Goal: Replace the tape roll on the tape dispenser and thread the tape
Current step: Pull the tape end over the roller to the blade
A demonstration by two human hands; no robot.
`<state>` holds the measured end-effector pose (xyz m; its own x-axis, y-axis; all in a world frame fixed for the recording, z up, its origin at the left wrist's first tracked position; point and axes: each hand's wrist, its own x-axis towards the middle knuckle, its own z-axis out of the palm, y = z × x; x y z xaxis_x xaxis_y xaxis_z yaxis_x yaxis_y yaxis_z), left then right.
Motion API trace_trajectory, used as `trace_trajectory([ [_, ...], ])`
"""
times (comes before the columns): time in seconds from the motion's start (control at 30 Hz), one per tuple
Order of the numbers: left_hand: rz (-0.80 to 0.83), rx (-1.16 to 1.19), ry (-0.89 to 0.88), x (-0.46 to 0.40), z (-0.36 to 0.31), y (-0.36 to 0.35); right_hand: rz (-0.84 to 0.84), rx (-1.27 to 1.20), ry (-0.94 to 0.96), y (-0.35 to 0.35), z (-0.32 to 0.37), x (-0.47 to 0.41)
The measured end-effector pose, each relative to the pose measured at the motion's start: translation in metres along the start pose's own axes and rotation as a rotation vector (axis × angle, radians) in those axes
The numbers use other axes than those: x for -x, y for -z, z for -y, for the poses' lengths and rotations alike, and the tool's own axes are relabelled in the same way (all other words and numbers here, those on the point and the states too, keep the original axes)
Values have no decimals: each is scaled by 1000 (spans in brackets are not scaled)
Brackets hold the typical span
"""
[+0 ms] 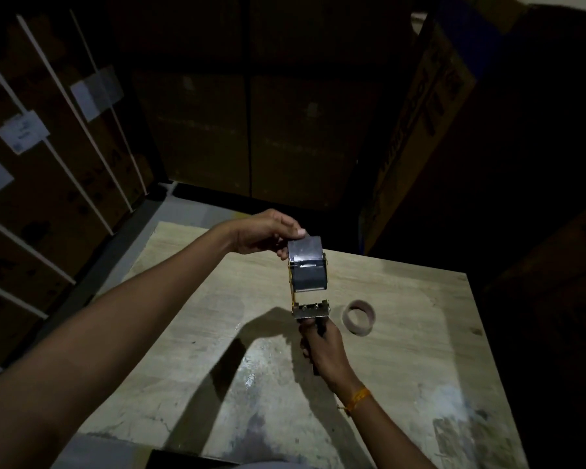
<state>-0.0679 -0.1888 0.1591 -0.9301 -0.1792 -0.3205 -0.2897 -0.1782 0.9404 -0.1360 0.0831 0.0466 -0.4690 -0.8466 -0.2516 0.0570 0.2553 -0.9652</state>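
I hold a hand-held tape dispenser (311, 309) upright above the wooden table (420, 350). My right hand (323, 350) is wrapped around its dark handle at the bottom. A dark grey tape roll (308, 270) sits on the dispenser's spindle, above the metal blade plate. My left hand (264, 235) pinches the top of that roll, thumb on its upper edge. An empty brown cardboard core (358, 317) lies flat on the table just right of the dispenser.
Stacked cardboard boxes (58, 157) with white straps and labels rise on the left, more boxes (251, 130) stand behind and to the right (420, 130). The scene is dim. The table's far edge is close behind my hands.
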Motion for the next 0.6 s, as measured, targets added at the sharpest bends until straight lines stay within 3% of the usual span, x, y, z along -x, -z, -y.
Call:
trace_trajectory([
  [0.2, 19, 32, 0, -2, -12, -4, -13, -56, 91, -3, 4, -1],
  [0.6, 42, 19, 58, -7, -17, -14, -108, -78, -62, -11, 11, 2],
])
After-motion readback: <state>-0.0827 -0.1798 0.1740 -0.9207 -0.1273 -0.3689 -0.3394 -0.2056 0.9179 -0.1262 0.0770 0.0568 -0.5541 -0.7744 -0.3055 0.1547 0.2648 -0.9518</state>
